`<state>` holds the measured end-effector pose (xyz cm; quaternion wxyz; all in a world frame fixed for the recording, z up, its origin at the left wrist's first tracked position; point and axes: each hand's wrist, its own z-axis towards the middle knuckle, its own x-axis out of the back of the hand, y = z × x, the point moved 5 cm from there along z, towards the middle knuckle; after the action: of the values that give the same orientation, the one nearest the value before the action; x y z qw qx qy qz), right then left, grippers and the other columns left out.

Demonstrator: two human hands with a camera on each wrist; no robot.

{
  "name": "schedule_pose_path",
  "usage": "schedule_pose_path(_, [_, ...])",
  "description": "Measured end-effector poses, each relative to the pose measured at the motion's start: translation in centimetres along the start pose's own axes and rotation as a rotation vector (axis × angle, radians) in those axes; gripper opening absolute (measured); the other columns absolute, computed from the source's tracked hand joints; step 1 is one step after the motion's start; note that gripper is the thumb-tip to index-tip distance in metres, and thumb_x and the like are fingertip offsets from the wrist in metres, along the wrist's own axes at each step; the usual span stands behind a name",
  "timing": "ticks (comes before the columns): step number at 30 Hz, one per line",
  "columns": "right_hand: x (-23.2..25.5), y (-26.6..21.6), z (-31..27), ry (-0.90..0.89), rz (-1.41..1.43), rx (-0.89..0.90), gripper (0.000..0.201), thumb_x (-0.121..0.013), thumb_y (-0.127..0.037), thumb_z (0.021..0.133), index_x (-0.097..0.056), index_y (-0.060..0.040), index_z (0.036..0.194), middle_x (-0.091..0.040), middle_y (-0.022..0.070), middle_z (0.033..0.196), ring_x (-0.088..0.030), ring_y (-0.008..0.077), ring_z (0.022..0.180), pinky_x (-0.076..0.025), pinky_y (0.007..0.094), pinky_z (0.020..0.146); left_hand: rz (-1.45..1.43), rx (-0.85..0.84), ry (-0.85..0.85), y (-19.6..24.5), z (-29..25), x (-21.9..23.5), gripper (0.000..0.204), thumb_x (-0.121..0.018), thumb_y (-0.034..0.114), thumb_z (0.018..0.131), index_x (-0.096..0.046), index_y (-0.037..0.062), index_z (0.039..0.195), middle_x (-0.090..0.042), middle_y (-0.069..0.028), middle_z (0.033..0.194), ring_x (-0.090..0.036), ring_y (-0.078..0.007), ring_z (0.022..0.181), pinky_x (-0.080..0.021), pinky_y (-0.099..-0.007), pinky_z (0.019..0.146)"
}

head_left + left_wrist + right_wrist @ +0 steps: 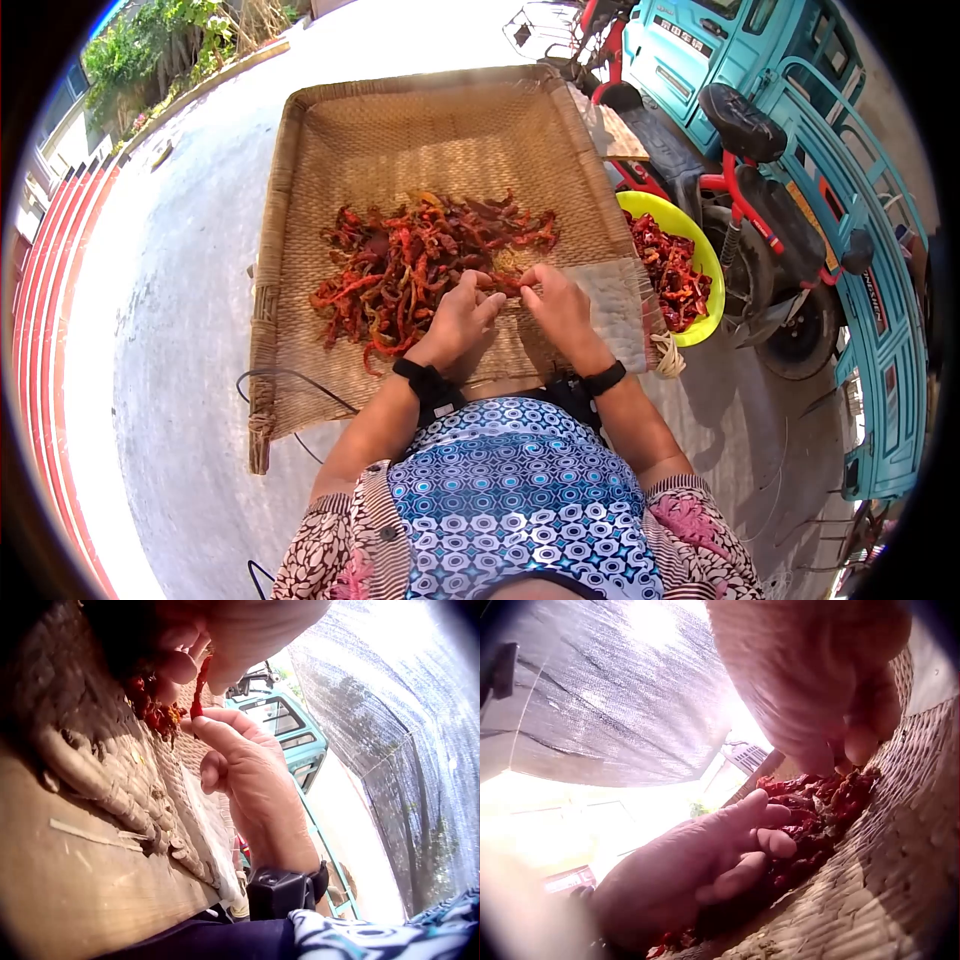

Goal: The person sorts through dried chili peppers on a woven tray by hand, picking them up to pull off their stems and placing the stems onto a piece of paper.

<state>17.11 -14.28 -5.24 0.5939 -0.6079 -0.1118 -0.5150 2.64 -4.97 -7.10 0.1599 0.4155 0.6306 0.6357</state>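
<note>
Dried red peppers (400,265) lie heaped in a woven tray (420,130). In the head view both hands meet at the pile's near right edge. A thin red pepper (200,686) stretches between the hands in the left wrist view; the right hand (255,772) pinches its end between thumb and fingertip. The left hand (462,322) has its curled fingers at the other end, seen close up at the top of the left wrist view. In the right wrist view the right hand (817,682) is at the top, its fingertips partly hidden, and the left hand (697,862) is beside the peppers.
A yellow-green bowl (712,270) of red peppers stands right of the tray. A pale sheet (605,310) covers the tray's near right corner. Farther right are a red bike with a black seat (742,122) and a turquoise vehicle (890,330). A dark cable (300,374) hangs at the left.
</note>
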Motion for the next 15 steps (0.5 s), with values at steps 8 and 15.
schedule_pose_path(8, [0.3,-0.8,-0.9,-0.025,0.185,-0.011,0.014,-0.069,-0.015,0.087,-0.064,-0.0076,0.097,-0.071,0.0094,0.095,-0.068,0.0279,0.088,-0.053,0.0382,0.074,-0.342,-0.028,-0.015,-0.8,0.3,-0.1,0.019,-0.049,0.025,0.106,-0.054,0.0070,0.106,-0.063,-0.0020,0.083,-0.050,-0.0053,0.057,-0.040,-0.0204,0.049])
schedule_pose_path(15, [-1.8,1.9,-0.9,-0.202,0.468,-0.013,0.015,-0.071,-0.014,0.088,-0.064,-0.0051,0.098,-0.068,0.0046,0.088,-0.064,0.0157,0.077,-0.052,0.0300,0.069,-0.394,0.013,-0.002,-1.0,0.0,0.3,0.022,-0.044,0.026,0.107,-0.053,0.0087,0.097,-0.063,-0.0012,0.084,-0.049,-0.0048,0.055,-0.036,-0.0199,0.049])
